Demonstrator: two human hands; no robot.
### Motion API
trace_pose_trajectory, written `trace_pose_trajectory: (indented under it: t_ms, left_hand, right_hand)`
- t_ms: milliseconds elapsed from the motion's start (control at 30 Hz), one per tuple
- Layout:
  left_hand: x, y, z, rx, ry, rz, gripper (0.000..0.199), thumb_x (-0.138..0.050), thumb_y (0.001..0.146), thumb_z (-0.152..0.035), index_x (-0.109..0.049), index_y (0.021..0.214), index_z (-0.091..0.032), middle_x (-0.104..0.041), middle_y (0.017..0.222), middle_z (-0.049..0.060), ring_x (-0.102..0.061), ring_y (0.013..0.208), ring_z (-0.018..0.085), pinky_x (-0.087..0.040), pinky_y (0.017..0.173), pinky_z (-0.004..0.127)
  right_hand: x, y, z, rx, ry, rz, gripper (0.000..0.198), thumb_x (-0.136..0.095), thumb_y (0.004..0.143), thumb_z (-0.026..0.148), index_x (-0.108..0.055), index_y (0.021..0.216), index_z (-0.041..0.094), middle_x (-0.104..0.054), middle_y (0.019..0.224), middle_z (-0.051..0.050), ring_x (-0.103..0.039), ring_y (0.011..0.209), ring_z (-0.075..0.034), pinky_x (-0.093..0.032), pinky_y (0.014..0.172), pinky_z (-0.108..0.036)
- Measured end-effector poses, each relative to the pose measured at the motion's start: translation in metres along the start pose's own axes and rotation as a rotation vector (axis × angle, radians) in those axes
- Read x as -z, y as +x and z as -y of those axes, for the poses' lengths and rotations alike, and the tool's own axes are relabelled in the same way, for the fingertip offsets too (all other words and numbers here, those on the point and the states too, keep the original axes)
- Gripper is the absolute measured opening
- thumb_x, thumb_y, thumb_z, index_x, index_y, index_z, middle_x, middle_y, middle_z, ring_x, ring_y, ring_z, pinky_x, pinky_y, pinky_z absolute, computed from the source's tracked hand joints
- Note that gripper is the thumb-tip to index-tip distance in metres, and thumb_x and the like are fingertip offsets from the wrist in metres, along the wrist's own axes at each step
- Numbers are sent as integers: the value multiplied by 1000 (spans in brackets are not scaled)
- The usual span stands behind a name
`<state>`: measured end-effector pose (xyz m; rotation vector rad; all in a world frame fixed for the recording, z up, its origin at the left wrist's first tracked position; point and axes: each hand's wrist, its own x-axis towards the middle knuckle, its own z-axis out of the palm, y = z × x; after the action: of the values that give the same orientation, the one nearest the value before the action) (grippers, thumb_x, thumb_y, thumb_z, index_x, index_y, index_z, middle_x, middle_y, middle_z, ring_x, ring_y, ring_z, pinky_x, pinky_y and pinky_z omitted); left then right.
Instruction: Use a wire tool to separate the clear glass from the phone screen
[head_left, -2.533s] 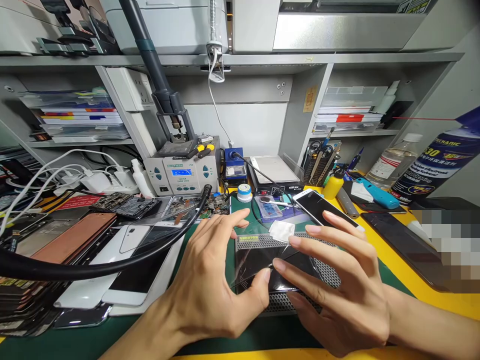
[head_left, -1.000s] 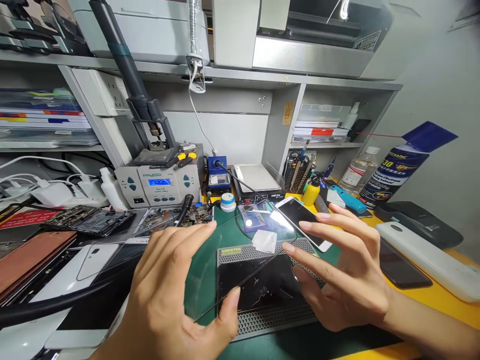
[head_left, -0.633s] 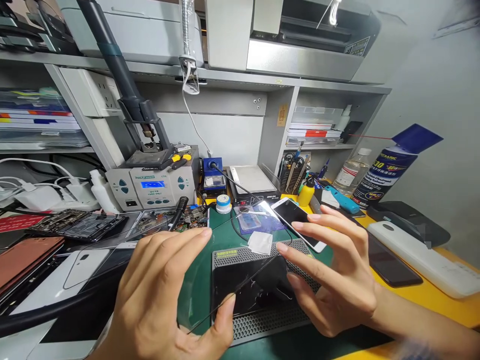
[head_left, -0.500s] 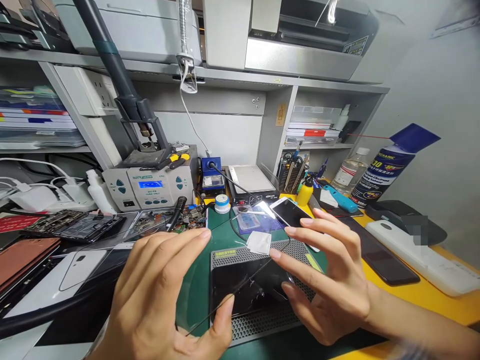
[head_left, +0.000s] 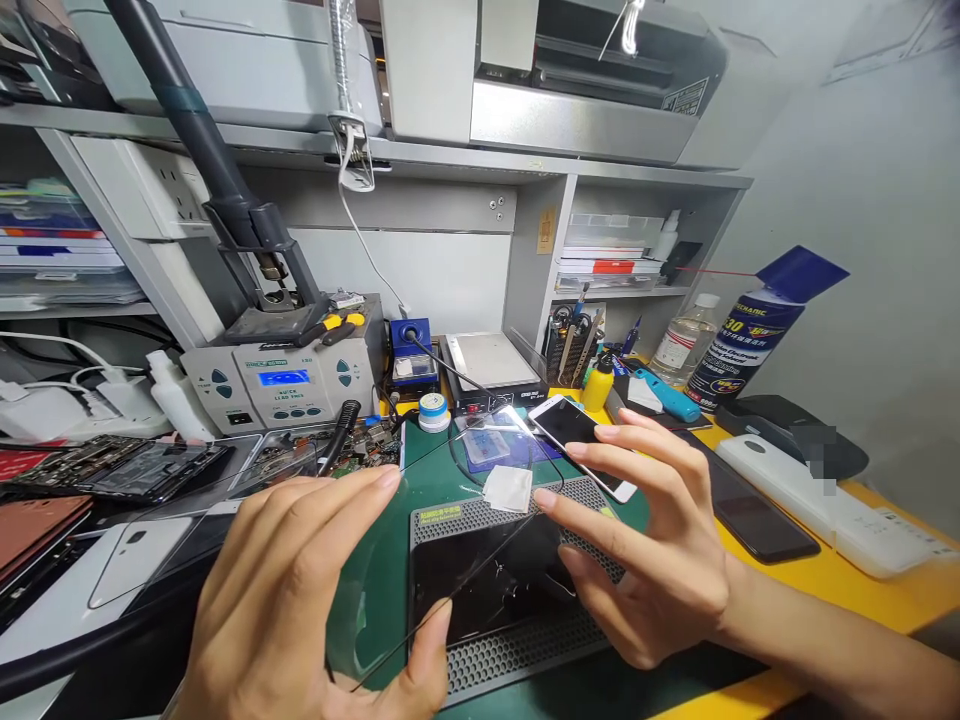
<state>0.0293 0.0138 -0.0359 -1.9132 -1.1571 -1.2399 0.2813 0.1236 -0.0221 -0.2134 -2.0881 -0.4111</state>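
My left hand [head_left: 300,600] and my right hand [head_left: 645,540] hold a clear, dark-edged screen protector [head_left: 485,562] tilted above the bench. Left thumb and forefinger grip its edges at one end; right fingertips touch the far end. Below it, a phone with a black screen [head_left: 495,600] lies flat on a grey perforated pad [head_left: 517,662]. Pale streaks show on that screen, though I cannot tell whether they are marks or reflections. A folded white wipe [head_left: 508,489] rests at the pad's back edge. The right hand partly hides the phone's right end.
A white phone [head_left: 566,425] lies behind my right hand, and a dark phone [head_left: 765,505] to its right. A blue spray can [head_left: 750,345] stands at back right. Phone parts [head_left: 142,465] crowd the left, near a hot-air station [head_left: 292,375] with a thick black hose [head_left: 97,640].
The whole view shifts slightly, so hands, protector and bench appear a little further left. My grip on the screen protector looks the same.
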Motion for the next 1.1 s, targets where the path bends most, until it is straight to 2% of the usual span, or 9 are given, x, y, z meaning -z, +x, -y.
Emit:
trace_pose_trajectory:
  t_ms: [267,500,533,600,667,733,800,967,1100]
  left_hand:
    - [-3,-4,5,25,21,-35,68,-74,70,-20,-60,136,-13,-69,117,15,-65,103,35,-50,90,52]
    - [-5,-6,7,26,19,-46,72,-73,68,-19,-59,139,-13,-68,118,15,-64,104,35,-49,90,52]
    - [-5,-6,7,31,18,-46,72,-73,69,-20,-59,139,-14,-69,118,14,-64,104,34,-49,91,51]
    - [-5,-6,7,35,8,-48,72,-73,69,-20,-59,139,-14,-69,118,14,-64,104,34,-49,90,51]
    - [-6,-6,7,28,-9,-45,72,-73,69,-19,-59,139,-13,-69,118,15,-64,104,34,-49,90,51]
    - [-6,-6,6,18,-24,-36,71,-74,68,-18,-60,137,-11,-69,118,16,-65,104,35,-50,89,51]
    - [-6,-5,4,19,-22,-23,68,-74,69,-17,-61,135,-10,-70,117,16,-65,104,35,-51,90,51]
    - [-1,-2,-6,84,-1,48,64,-76,71,-15,-60,132,-9,-69,118,18,-65,105,35,-50,93,53]
    - [1,2,-13,130,16,122,64,-78,74,-13,-56,134,-9,-69,118,19,-65,106,34,-51,94,53]
  right_hand:
    - [1,-1,-8,-35,-35,-31,38,-69,67,11,-76,104,17,-60,121,-14,-54,118,-36,-46,104,-63]
    - [3,-5,-10,-122,43,-77,35,-67,71,9,-77,105,15,-63,119,-15,-55,116,-35,-44,102,-60]
    - [3,-5,-10,-183,100,-76,34,-67,74,9,-77,106,15,-63,117,-15,-56,113,-33,-45,100,-56]
    - [2,-4,-12,-416,312,-17,28,-66,82,12,-79,106,18,-65,109,-12,-58,106,-27,-47,93,-47]
    - [0,-1,-15,-784,704,111,19,-66,90,21,-82,99,20,-67,101,-9,-60,92,-20,-48,81,-37]
    - [-3,2,-18,-1142,1152,239,22,-67,91,33,-83,92,19,-68,93,-8,-57,77,-16,-47,68,-31]
    - [-5,3,-18,-1332,1440,319,29,-70,88,42,-82,91,15,-66,83,-7,-52,65,-12,-43,58,-27]
    - [-8,1,-8,-1392,1499,458,30,-85,78,38,-80,93,13,-65,77,-3,-51,57,-8,-40,51,-23]
    - [-10,1,-1,-1359,1422,457,30,-82,82,42,-78,89,14,-60,67,1,-52,56,-9,-42,52,-23]
